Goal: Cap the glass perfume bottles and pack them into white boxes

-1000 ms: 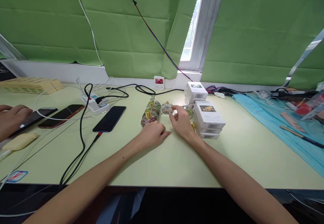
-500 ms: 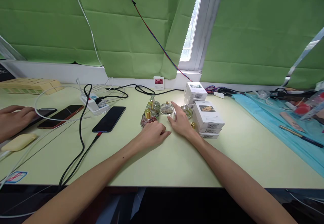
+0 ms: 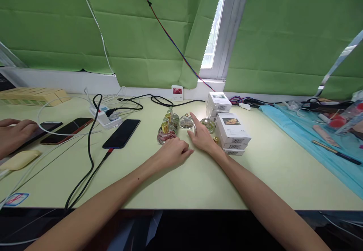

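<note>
My left hand (image 3: 173,152) rests on the table with its fingers curled in, just in front of a row of small round glass perfume bottles (image 3: 168,133) with gold and silvery caps. Nothing shows inside that hand. My right hand (image 3: 200,134) lies beside a single clear round perfume bottle (image 3: 186,122). Its index finger reaches along the bottle's right side, with the thumb held apart; whether the finger touches the glass is unclear. Behind this hand stands a greenish perfume bottle (image 3: 209,125). A gold cap (image 3: 216,140) peeks out between my right wrist and the stacked white boxes (image 3: 233,130).
Another white box stack (image 3: 219,101) stands farther back. A small white box (image 3: 177,92) leans by the wall. Leftward are a black phone (image 3: 121,133), a power strip (image 3: 104,116), cables and another person's hand (image 3: 17,133). Blue plastic sheeting (image 3: 300,133) covers the right side.
My left hand has shifted slightly right and down, baring more of the nearest reddish bottle. My right hand has moved a little left, and more of the greenish bottle shows.
</note>
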{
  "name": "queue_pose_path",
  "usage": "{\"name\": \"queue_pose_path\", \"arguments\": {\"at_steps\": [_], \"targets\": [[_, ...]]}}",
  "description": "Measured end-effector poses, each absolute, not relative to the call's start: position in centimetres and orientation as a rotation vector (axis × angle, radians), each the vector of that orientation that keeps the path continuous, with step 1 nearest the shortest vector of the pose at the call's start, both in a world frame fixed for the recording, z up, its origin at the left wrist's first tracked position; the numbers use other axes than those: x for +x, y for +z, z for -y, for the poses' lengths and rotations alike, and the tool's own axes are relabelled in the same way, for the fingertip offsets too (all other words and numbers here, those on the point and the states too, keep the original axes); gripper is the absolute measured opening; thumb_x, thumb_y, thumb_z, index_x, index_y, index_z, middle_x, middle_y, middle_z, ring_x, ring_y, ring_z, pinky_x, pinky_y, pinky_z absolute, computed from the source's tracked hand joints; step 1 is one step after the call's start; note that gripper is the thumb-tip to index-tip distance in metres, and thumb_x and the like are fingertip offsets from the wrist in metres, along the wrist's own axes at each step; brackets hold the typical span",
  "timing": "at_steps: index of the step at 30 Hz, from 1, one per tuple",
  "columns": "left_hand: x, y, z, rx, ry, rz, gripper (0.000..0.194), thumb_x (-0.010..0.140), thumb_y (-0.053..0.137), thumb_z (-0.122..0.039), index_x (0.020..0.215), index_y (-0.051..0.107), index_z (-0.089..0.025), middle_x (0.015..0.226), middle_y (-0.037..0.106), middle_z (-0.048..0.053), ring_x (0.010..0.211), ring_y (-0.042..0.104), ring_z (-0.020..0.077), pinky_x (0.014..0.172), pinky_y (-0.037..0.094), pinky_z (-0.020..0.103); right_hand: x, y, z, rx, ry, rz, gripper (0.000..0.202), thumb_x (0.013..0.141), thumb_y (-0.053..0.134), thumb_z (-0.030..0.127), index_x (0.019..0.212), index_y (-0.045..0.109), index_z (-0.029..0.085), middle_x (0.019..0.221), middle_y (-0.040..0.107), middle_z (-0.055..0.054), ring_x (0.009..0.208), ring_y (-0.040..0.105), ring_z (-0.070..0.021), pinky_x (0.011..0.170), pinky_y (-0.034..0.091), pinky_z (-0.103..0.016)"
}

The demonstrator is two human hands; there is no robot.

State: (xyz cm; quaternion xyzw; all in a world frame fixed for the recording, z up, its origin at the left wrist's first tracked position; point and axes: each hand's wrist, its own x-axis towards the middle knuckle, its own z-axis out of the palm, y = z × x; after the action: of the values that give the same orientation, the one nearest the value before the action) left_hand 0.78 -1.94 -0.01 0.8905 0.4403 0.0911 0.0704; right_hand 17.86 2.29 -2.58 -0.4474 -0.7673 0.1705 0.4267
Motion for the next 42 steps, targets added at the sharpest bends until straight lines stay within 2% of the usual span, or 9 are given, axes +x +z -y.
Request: {"name": "queue_pose_path", "arguments": {"at_steps": [3, 7, 9, 16, 22, 26, 30, 42], "targets": [[0.9, 0.1, 2.0, 2.695, 0.243, -1.334, 0.054, 0.098, 0.045, -0.045, 0.053, 0.055, -0.018, 0.047, 0.046, 0.002, 0.047, 0.042, 0.0163, 0.056, 0.02, 0.032, 17.9, -2.6, -2.4, -1.134, 0.444, 1.926, 0.078, 0.088, 0.053, 0.015, 0.161, 0.027, 0.02, 0.118, 0.068, -0.012, 0.1, 0.066, -0.0267, 0.101, 0.051, -0.051], [1.0, 0.4, 2.2, 2.7, 0.224, -1.349, 0.053, 0.099, 0.044, -0.044, 0.053, 0.052, -0.019, 0.048, 0.046, 0.002, 0.047, 0.041, 0.0155, 0.056, 0.019, 0.032, 18.0, -2.7, -2.6, -1.135, 0.41, 1.93, 0.071, 0.09, 0.052, 0.017, 0.158, 0.03, 0.018, 0.146, 0.052, -0.018, 0.125, 0.057, -0.03, 0.108, 0.046, -0.052], [1.0, 0.5, 2.2, 2.696, 0.233, -1.342, 0.052, 0.098, 0.045, -0.044, 0.053, 0.05, -0.018, 0.048, 0.045, 0.002, 0.047, 0.039, 0.0148, 0.055, 0.018, 0.032, 18.0, -2.7, -2.7, -1.144, 0.382, 1.909, 0.067, 0.091, 0.052, 0.018, 0.155, 0.034, 0.019, 0.148, 0.049, -0.019, 0.131, 0.052, -0.0309, 0.109, 0.045, -0.052], [0.9, 0.2, 2.1, 2.675, 0.268, -1.319, 0.051, 0.097, 0.046, -0.043, 0.053, 0.047, -0.018, 0.048, 0.041, 0.001, 0.046, 0.032, 0.0131, 0.055, 0.017, 0.033, 17.6, -2.4, -2.5, -1.239, 0.308, 1.856, 0.054, 0.092, 0.057, 0.022, 0.144, 0.044, 0.018, 0.127, 0.058, -0.017, 0.115, 0.06, -0.0311, 0.097, 0.05, -0.048], [0.9, 0.0, 2.0, 2.67, 0.279, -1.315, 0.052, 0.098, 0.046, -0.043, 0.052, 0.047, -0.018, 0.047, 0.04, 0.0, 0.046, 0.03, 0.0128, 0.056, 0.016, 0.033, 17.3, -2.0, -1.9, -1.369, 0.241, 1.909, 0.056, 0.095, 0.06, 0.029, 0.148, 0.042, 0.021, 0.121, 0.06, -0.014, 0.094, 0.064, -0.026, 0.083, 0.051, -0.039], [0.9, 0.1, 2.1, 2.671, 0.271, -1.318, 0.052, 0.098, 0.045, -0.042, 0.052, 0.047, -0.018, 0.047, 0.039, 0.0, 0.046, 0.031, 0.0131, 0.056, 0.017, 0.032, 17.2, -1.4, -1.5, -1.473, 0.219, 1.982, 0.068, 0.096, 0.061, 0.038, 0.155, 0.032, 0.018, 0.123, 0.062, -0.014, 0.096, 0.066, -0.0262, 0.081, 0.05, -0.036], [1.0, 0.2, 2.2, 2.666, 0.268, -1.319, 0.052, 0.098, 0.045, -0.043, 0.052, 0.05, -0.018, 0.047, 0.04, 0.0, 0.046, 0.031, 0.0134, 0.057, 0.017, 0.032, 17.0, -0.8, -1.4, -1.553, 0.163, 2.031, 0.071, 0.099, 0.058, 0.043, 0.157, 0.027, 0.017, 0.123, 0.064, -0.015, 0.095, 0.068, -0.0259, 0.077, 0.048, -0.033], [1.0, 0.2, 2.2, 2.671, 0.302, -1.317, 0.049, 0.097, 0.047, -0.04, 0.053, 0.048, -0.018, 0.048, 0.044, 0.001, 0.045, 0.033, 0.0132, 0.055, 0.016, 0.032, 16.5, -0.1, -1.1, -1.648, 0.051, 2.139, 0.061, 0.102, 0.051, 0.032, 0.156, 0.026, 0.019, 0.109, 0.072, -0.01, 0.092, 0.07, -0.025, 0.075, 0.045, -0.031]]}}
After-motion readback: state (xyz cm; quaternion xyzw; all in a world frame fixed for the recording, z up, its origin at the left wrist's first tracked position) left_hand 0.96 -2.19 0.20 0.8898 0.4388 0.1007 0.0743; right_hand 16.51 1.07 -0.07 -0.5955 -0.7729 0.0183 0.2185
